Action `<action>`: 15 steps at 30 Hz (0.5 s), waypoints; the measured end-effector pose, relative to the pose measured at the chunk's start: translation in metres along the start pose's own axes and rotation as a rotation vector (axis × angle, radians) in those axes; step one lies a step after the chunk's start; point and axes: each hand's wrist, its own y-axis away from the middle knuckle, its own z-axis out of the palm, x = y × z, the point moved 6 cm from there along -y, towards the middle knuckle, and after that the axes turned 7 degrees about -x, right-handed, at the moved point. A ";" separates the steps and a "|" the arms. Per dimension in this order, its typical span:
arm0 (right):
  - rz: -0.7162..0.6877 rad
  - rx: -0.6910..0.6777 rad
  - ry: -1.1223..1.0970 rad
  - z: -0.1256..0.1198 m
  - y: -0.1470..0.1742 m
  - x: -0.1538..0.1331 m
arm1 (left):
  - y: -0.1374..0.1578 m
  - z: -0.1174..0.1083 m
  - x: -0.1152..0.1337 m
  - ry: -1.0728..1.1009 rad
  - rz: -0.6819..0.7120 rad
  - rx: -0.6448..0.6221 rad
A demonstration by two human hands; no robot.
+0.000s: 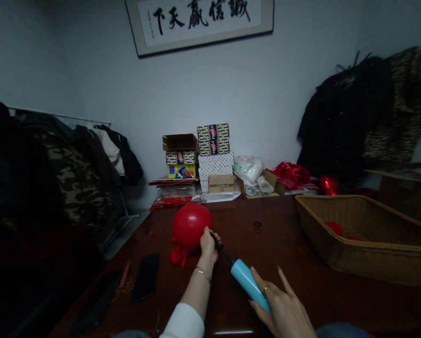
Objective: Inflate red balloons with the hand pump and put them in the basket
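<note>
A round, partly filled red balloon point(192, 226) rests over the dark wooden table, with several limp red balloons point(177, 255) beneath its left side. My left hand point(208, 244) is closed around the balloon's neck and the black nozzle end of a hand pump; the exact join is hidden by the fingers. The light blue barrel of the balloon pump point(249, 284) slants down to the right. My right hand point(281, 305) grips its near end, thumb on one side and index finger along the other, with another finger raised. A ring and a bracelet show on my hands.
A wicker basket point(365, 253) with red items stands at the right on the table point(260, 213). Two dark phones point(145, 277) lie at the left, near rubber bands point(122, 293). Stacked boxes point(215, 164) and plastic bags point(249, 170) line the back; coats point(344, 117) hang at both sides.
</note>
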 end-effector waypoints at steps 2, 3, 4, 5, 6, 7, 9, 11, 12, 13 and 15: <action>-0.018 0.005 -0.001 -0.001 0.007 0.004 | -0.002 0.000 0.004 0.000 0.001 0.005; -0.026 0.005 -0.002 -0.001 0.009 0.005 | -0.002 0.000 0.006 -0.001 -0.001 0.007; -0.032 0.001 -0.006 -0.002 0.011 0.006 | -0.002 0.001 0.007 -0.001 -0.004 0.005; -0.032 -0.005 -0.010 -0.003 0.012 0.006 | -0.002 0.003 0.007 -0.001 -0.009 0.002; -0.029 -0.014 -0.015 -0.005 0.012 0.007 | -0.001 0.004 0.007 0.002 -0.013 -0.003; -0.023 -0.020 -0.019 -0.006 0.012 0.007 | -0.001 0.005 0.007 0.007 -0.016 -0.008; -0.008 -0.023 -0.022 -0.010 0.010 0.006 | 0.000 0.008 0.007 0.023 -0.018 -0.011; 0.004 -0.014 -0.022 -0.013 0.007 0.003 | 0.001 0.008 0.008 0.033 -0.016 -0.004; 0.009 -0.012 -0.022 -0.014 0.004 0.002 | 0.001 0.009 0.008 0.033 -0.014 -0.003; 0.017 -0.012 -0.021 -0.015 0.001 0.000 | 0.001 0.009 0.007 0.032 -0.014 -0.005; 0.032 -0.024 -0.013 -0.015 -0.006 -0.004 | 0.002 0.009 0.006 0.028 -0.011 -0.015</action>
